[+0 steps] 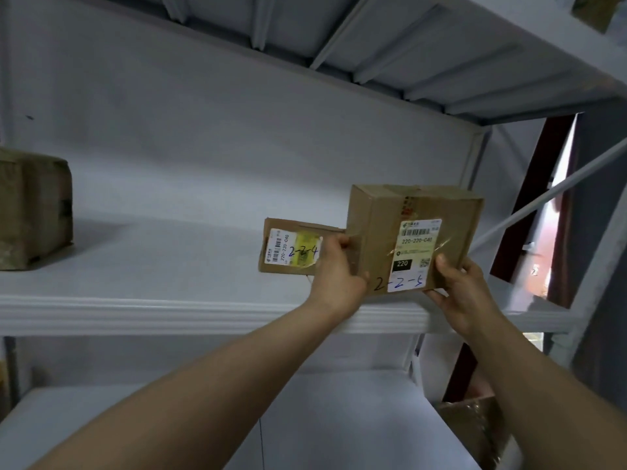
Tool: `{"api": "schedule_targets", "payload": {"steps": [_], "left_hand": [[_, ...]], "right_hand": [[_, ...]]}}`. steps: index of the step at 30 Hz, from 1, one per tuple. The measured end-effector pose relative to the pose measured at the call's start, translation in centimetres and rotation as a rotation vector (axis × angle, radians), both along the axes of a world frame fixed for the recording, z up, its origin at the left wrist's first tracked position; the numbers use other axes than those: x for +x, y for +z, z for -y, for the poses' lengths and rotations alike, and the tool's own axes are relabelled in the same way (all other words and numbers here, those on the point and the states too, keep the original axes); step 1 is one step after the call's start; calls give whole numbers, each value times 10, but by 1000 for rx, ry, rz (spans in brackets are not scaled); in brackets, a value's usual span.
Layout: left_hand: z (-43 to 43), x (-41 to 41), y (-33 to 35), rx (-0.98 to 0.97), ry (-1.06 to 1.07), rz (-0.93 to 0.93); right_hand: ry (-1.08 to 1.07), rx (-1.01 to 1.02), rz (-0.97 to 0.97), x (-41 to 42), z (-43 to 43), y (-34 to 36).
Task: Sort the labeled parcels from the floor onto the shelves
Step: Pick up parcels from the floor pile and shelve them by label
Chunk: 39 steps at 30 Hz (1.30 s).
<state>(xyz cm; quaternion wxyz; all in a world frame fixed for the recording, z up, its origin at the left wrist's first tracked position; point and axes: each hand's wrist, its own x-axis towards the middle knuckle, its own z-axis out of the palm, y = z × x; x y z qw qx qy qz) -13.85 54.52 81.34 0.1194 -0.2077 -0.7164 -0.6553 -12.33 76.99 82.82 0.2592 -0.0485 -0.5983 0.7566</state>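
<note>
Head view is showing the left hand (334, 266) gripping the left side of the parcel marked 2-2-5 (417, 232), fingers curling round its edge, while the right hand (464, 293) is pinching its lower right corner. That parcel is being held slightly tilted at the front edge of the white shelf (169, 310), just beside the smaller parcel marked 2-2-4 (291, 247); a taped box (34, 208) is standing well apart at the left.

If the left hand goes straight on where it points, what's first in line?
Probably the small flat cardboard parcel marked 2-2-4, right beside the left hand that grips the larger cardboard parcel marked 2-2-5; depth unclear.
</note>
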Motion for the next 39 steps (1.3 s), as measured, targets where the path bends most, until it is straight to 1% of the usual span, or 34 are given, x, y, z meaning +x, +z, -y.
{"api": "schedule_targets", "payload": {"steps": [4,6,9,15,20,23,26,31,34,37,39], "left_hand": [[-25,-10,-3,-80,-16,-15],[-33,-10,0,-154,3,-25],[-45,-16,-3,-266,-17,39],[-67,-38,-12,-380,-89,120],[-86,-64,-10,-438,-95,114],[-98,-73,-4,-443,-97,114],[-115,-77,0,-414,-113,180],[-131,-100,-19,-326,6,207],[-124,-87,-13,-347,82,231],[-121,-80,-10,-368,182,187],[-120,-76,-10,-346,245,178]], "right_hand": [[-26,-51,9,-9,-18,-2],[-32,-44,10,-16,-24,-4],[-44,-14,22,-29,-37,-9],[-80,19,81,-53,-61,-20],[-175,159,117,-71,-74,-20],[-216,221,140,-77,-84,-16],[-264,246,152,-82,-97,-14],[-214,290,260,-103,-103,-20],[-198,415,322,-114,-97,-23],[-184,521,391,-117,-93,-25],[-195,625,433,-120,-95,-29]]}}
